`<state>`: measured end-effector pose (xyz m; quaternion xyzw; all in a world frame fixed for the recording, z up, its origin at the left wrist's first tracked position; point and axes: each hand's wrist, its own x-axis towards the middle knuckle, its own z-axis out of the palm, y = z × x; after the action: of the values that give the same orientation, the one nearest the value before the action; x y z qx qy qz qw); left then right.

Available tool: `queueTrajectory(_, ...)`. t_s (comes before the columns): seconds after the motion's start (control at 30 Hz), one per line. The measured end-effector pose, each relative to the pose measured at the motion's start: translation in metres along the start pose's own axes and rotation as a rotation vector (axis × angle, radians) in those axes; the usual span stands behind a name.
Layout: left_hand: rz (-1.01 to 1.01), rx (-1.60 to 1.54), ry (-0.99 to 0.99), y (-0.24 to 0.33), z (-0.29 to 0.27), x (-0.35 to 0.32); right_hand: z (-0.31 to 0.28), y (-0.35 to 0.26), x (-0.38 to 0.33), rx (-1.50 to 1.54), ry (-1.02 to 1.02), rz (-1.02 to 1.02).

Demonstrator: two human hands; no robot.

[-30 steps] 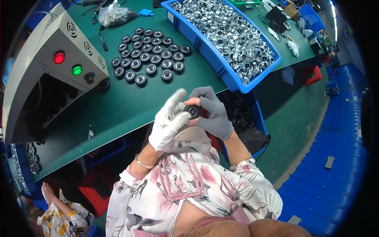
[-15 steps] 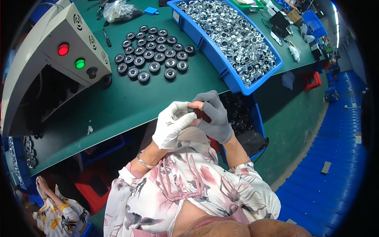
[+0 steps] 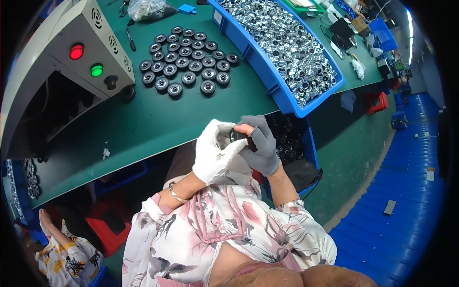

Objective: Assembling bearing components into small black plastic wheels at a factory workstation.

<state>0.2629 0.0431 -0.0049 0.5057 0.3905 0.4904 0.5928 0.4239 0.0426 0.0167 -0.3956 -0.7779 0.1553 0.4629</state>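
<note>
In front of my chest I hold a small black wheel [image 3: 234,136] with a shiny middle, close to the table's front edge. My left hand [image 3: 213,152], in a white glove, has its thumb and fingers curled round one side of it. My right hand [image 3: 262,146], in a grey glove with bare fingertips, grips the other side; its thumb lies over the top. Part of the wheel is hidden by the fingers. Beyond my hands, several similar black wheels [image 3: 189,78] lie in a loose group on the green table [image 3: 158,122].
A blue bin [image 3: 272,86] of shiny metal parts [image 3: 291,52] stands at the right. Below the table edge, another bin holds black parts [image 3: 289,143]. A pale machine [image 3: 52,38] with red and green lights occupies the left. Another person's arm [image 3: 57,232] shows lower left.
The wheel between my hands has turned so that its shiny face now shows. My left hand has shifted slightly right, and the whole view has moved a little.
</note>
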Motion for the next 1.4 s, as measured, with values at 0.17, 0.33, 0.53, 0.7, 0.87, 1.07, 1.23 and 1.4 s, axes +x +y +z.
queueTrajectory(0.17,-0.035,-0.042,0.013,0.004,0.004,-0.001,0.0,0.004,0.001,-0.048,0.01,-0.033)
queueTrajectory(0.33,-0.018,-0.023,-0.012,0.004,0.005,0.002,-0.001,0.005,0.002,-0.148,0.039,-0.083)
queueTrajectory(0.53,-0.014,-0.016,-0.065,-0.001,0.007,0.007,-0.011,0.002,0.001,-0.192,-0.003,-0.052)
queueTrajectory(0.7,-0.133,-0.163,-0.135,-0.015,0.008,0.004,-0.017,-0.008,-0.015,-0.101,0.021,0.211)
queueTrajectory(0.87,-0.031,0.095,-0.139,0.002,-0.016,-0.003,-0.044,-0.001,-0.054,-0.562,0.054,0.558)
queueTrajectory(1.07,-0.061,0.023,-0.151,0.012,-0.049,-0.003,-0.01,-0.028,0.0,-0.465,0.1,0.24)
queueTrajectory(1.23,0.08,0.075,-0.051,0.016,-0.065,0.0,0.054,0.013,0.077,-0.553,-0.014,0.226)
queueTrajectory(1.4,0.1,0.06,0.012,0.012,-0.086,-0.002,0.079,0.023,0.086,-0.641,-0.048,0.376)
